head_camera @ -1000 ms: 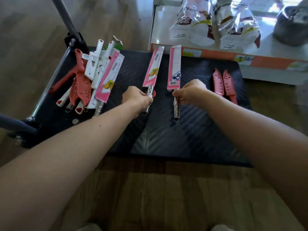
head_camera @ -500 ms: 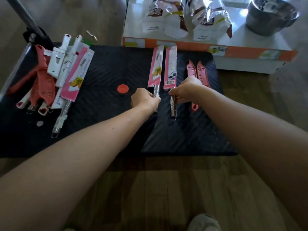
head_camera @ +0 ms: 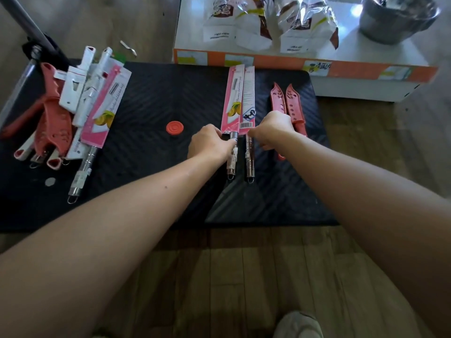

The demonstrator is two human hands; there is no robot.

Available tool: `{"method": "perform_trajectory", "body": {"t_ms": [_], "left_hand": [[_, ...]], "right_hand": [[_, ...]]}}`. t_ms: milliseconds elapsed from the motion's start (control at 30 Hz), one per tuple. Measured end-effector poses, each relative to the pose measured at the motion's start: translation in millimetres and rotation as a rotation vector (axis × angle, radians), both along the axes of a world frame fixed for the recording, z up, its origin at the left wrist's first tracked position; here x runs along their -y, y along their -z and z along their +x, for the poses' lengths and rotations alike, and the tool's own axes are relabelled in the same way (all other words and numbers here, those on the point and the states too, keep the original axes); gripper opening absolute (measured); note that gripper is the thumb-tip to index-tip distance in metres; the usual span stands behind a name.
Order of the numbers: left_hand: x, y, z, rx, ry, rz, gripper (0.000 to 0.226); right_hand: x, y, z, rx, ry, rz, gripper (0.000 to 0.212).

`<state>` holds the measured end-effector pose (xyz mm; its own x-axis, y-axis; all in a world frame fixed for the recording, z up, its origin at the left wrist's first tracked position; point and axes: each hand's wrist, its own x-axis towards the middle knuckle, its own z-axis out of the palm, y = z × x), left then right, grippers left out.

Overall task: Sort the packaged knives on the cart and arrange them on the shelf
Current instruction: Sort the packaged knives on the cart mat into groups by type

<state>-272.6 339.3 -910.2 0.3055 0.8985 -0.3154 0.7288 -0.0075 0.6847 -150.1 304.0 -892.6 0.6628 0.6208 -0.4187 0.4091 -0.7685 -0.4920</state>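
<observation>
- While the left knife (head_camera: 233, 101) and right knife (head_camera: 250, 93) lie side by side on the cart (head_camera: 158, 93), whose top is black and ribbed, I see flat pink card sleeves over the blades and round steel handles ending in wire loops.
- Both long axes run away from me, with the tips toward the shelf (head_camera: 366, 69) and the handles toward me.
- My left hand (head_camera: 210, 143) curls round the left knife's handle; my right hand (head_camera: 273, 128) pinches the right knife where sleeve meets handle.
- The right hand hides most of its own fingertips and part of the red-sheathed knives (head_camera: 292, 106).
</observation>
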Motion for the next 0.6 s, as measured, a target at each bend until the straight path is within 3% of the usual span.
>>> {"method": "perform_trajectory", "body": {"t_ms": [67, 200, 300, 600], "left_hand": [[-5.7, -3.2, -2.8, -0.004, 0.003, 0.023, 0.040], [-13.8, -5.0, -17.6, -0.032, 0.019, 0.035, 0.038], [-18.3, -5.6, -37.4, -0.069, 0.040, 0.047, 0.038], [-56.0, -23.1, -121.9, -0.159, -0.034, 0.100, 0.041]], "right_hand": [[-1.3, 2.3, 1.4, 0.071, -0.020, 0.035, 0.026], [-5.0, -0.2, -3.2, 0.096, -0.061, 0.122, 0.014], [-13.9, -2.5, -14.9, 0.124, -0.102, 0.140, 0.027], [-52.6, -11.4, -86.0, 0.064, -0.275, 0.161, 0.028]]}}
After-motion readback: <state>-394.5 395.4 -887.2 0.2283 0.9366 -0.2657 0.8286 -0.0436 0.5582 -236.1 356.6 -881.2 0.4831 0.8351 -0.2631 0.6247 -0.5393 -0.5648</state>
